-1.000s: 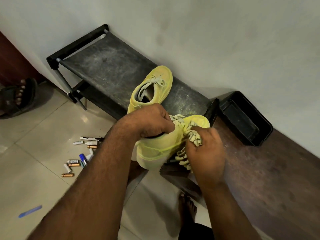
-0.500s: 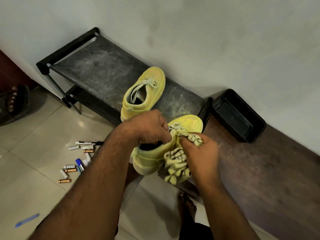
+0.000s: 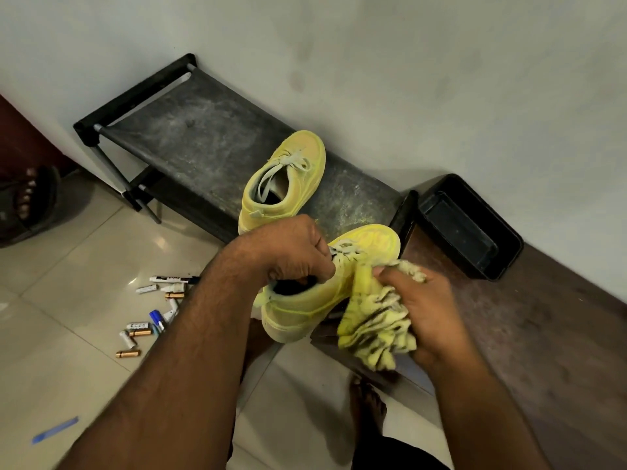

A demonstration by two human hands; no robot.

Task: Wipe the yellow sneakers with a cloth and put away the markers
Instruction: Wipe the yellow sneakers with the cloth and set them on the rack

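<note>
The near yellow sneaker (image 3: 305, 300) is held up over the shoe rack's (image 3: 203, 144) near edge — the left hand (image 3: 291, 252) clamps its collar, the right hand (image 3: 424, 317) bunches the cloth (image 3: 369, 330) against its side. Firm, overlapping strokes toward the toe would suit — markers (image 3: 159, 300) wait on the floor, left.

Dusty black shoe rack (image 3: 210, 147), black tray (image 3: 475, 228) by wall, batteries (image 3: 134, 334) on tiled floor (image 3: 68, 266)

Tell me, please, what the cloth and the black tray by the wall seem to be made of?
The cloth looks like soft chenille or microfibre: thick yellow noodle-like tufts, matte, darkened between them. The black tray looks like moulded plastic: smooth thin walls, rounded corners, faint sheen. Neither is certain.
</note>
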